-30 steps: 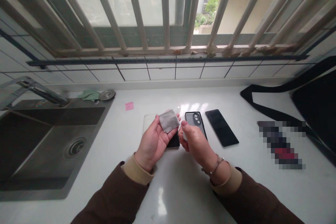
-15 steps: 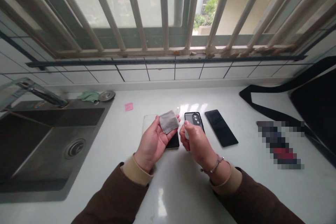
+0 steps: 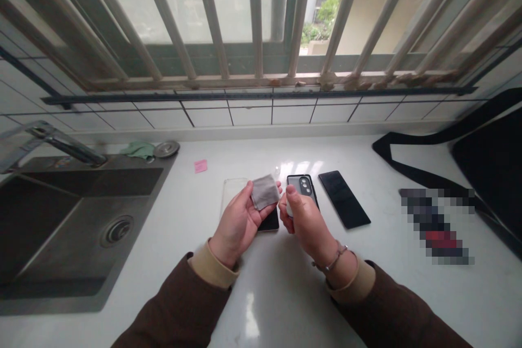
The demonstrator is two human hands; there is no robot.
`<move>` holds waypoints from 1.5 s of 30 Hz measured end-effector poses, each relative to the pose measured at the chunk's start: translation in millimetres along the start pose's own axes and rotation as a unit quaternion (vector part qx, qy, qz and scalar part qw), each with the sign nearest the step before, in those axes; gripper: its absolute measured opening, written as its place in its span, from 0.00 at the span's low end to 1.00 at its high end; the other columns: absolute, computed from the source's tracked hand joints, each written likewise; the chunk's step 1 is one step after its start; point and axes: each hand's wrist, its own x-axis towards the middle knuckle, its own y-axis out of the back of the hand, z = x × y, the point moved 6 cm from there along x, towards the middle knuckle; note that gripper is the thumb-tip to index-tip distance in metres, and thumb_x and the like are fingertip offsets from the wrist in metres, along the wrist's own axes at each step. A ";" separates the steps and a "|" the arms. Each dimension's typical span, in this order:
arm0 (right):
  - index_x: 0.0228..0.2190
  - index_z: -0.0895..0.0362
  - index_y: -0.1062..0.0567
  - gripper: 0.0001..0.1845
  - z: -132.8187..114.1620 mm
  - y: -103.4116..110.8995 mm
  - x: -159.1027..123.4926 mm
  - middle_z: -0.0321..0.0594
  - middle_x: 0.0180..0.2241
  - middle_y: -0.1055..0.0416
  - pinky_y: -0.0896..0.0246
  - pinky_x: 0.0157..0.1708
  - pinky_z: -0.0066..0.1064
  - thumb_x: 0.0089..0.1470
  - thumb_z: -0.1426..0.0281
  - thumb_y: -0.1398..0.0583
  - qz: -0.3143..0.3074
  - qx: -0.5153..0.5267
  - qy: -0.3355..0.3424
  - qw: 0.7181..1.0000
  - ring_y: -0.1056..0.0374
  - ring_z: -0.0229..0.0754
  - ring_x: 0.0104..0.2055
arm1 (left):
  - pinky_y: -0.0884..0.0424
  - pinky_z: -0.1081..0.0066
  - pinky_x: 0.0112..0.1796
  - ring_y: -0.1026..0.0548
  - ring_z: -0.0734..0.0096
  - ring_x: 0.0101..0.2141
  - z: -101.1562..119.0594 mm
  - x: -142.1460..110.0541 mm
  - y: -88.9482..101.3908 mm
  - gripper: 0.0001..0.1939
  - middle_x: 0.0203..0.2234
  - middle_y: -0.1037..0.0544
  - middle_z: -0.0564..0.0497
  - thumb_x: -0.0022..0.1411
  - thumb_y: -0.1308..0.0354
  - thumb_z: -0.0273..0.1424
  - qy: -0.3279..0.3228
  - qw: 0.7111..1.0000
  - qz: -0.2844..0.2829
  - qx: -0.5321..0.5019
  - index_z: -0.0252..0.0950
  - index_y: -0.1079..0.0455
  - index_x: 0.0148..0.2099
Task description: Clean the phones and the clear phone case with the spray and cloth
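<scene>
- Grey folded cloth (image 3: pixel 266 192) on the opened-out left hand (image 3: pixel 236 227), palm up, thumb at its edge, above a dark phone (image 3: pixel 269 222) on the white desk (image 3: pixel 183 261), near a clear case (image 3: pixel 234 185).
- Right hand (image 3: pixel 306 216) curled around a pale object (image 3: pixel 289 208), too hidden to identify.
- Best with left palm level, to avoid slipping.
- Best with right grip firm, clear of the dark-rimmed case (image 3: pixel 295 181) beneath.

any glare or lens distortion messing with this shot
Head view: window light glares off the white counter, just beyond the black phone case and again near the bottom edge; wide-angle distortion fans the window bars outward; a pixelated patch at right hides what lies there.
</scene>
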 end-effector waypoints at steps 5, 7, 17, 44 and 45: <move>0.33 0.53 0.28 0.32 -2.6 7.6 1.7 0.34 0.25 0.29 0.37 0.29 0.30 0.68 0.38 0.47 0.039 0.020 0.046 0.998 0.33 0.39 0.26 | 0.19 0.57 0.53 0.15 0.52 0.52 2.9 2.8 7.8 0.19 0.54 0.16 0.30 0.78 0.46 0.36 -0.021 0.999 0.040 0.010 0.27 0.22 0.57; 0.40 0.53 0.27 0.27 -13.2 18.7 3.9 0.38 0.34 0.23 0.30 0.38 0.34 0.69 0.41 0.44 0.072 0.004 0.077 0.994 0.25 0.42 0.35 | 0.18 0.58 0.52 0.15 0.53 0.50 5.0 3.4 10.0 0.18 0.52 0.16 0.31 0.77 0.45 0.35 -0.025 0.998 0.051 0.011 0.27 0.22 0.56; 0.53 0.55 0.16 0.19 -64.3 80.5 88.4 0.45 0.44 0.23 0.28 0.46 0.39 0.67 0.58 0.36 0.088 -0.359 0.209 0.905 0.26 0.45 0.42 | 0.17 0.60 0.48 0.14 0.53 0.49 10.5 2.0 10.4 0.18 0.52 0.16 0.29 0.77 0.47 0.32 -0.023 0.998 0.065 0.012 0.24 0.22 0.55; 0.52 0.56 0.22 0.15 -39.2 6.5 73.1 0.50 0.48 0.21 0.31 0.44 0.35 0.71 0.78 0.45 -0.058 -0.670 0.142 0.726 0.22 0.47 0.43 | 0.16 0.59 0.49 0.14 0.54 0.49 13.1 2.8 9.8 0.17 0.50 0.15 0.32 0.76 0.47 0.33 -0.016 0.999 0.048 0.000 0.27 0.21 0.54; 0.51 0.57 0.22 0.15 -33.2 4.2 76.9 0.51 0.47 0.20 0.31 0.43 0.35 0.69 0.80 0.44 -0.061 -0.678 0.126 0.722 0.21 0.47 0.42 | 0.16 0.59 0.49 0.14 0.54 0.49 13.4 3.3 10.0 0.17 0.50 0.14 0.32 0.76 0.47 0.33 -0.018 0.999 0.045 0.001 0.27 0.21 0.53</move>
